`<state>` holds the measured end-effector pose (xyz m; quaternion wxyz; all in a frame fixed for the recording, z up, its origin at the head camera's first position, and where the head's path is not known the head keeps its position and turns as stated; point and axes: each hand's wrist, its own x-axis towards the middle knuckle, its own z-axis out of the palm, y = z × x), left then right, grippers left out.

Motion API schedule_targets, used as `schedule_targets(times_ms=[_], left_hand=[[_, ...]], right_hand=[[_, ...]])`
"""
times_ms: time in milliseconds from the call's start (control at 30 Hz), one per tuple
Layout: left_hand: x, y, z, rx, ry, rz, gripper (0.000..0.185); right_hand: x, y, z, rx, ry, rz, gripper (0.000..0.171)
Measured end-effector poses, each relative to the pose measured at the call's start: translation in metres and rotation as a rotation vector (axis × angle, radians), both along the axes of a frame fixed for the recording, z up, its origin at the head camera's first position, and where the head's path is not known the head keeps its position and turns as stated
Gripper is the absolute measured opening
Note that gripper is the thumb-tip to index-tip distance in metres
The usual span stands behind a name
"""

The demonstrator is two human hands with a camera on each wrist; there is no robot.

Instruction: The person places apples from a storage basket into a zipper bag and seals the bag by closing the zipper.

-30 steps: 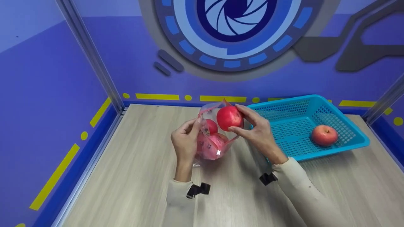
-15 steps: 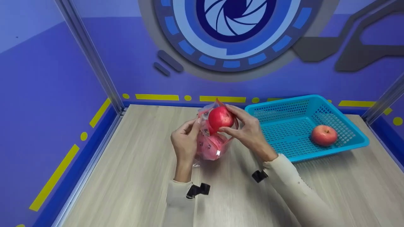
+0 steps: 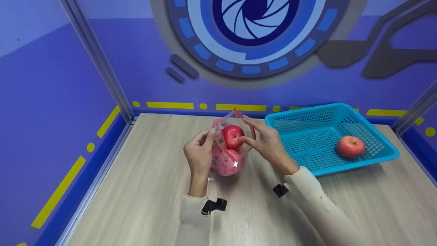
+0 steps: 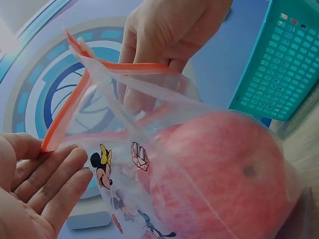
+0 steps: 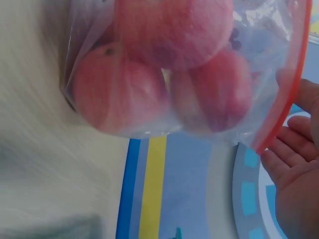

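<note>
A clear zip bag (image 3: 235, 164) with orange edging and cartoon prints stands on the table, holding several red apples. My left hand (image 3: 199, 150) pinches the bag's left rim between thumb and fingers. In the left wrist view, that pinch on the orange edge (image 4: 65, 107) shows up close. The topmost apple (image 3: 232, 134) sits inside the bag's mouth, on the other fruit. Around the right side of the opening is my right hand (image 3: 269, 143), its thumb over the top apple and its fingers spread at the far rim. The right wrist view has apples (image 5: 119, 92) through the plastic, away from the right hand (image 5: 299, 164).
A blue perforated basket (image 3: 307, 116) stands to the right of the bag, with one apple (image 3: 351, 147) in its right end. Behind the wooden table (image 3: 143, 191) rises a blue printed wall (image 3: 143, 68), and a metal frame post (image 3: 99, 61) stands at the left corner.
My right hand has moved left with an apple to the bag's mouth and let go of it. That apple has dropped lower into the bag. The left hand has kept its grip.
</note>
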<state>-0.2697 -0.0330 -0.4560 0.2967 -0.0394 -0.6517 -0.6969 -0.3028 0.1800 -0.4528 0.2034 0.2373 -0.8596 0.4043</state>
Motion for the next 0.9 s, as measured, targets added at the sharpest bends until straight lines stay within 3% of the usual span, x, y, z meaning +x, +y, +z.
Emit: schedule_targets(times_ms=[367, 733, 900], left_hand=[[0.001, -0.001, 0.001, -0.011, 0.003, 0.040, 0.014], [0.003, -0.001, 0.002, 0.005, -0.008, 0.027, 0.015], [0.005, -0.001, 0.002, 0.003, -0.011, 0.028, 0.015]], right_hand=[[0.006, 0.038, 0.006, -0.025, 0.042, -0.045, 0.062], [0.012, 0.120, 0.011, -0.043, 0.101, -0.151, 0.056], [0.020, 0.148, 0.011, -0.051, 0.070, -0.214, 0.056]])
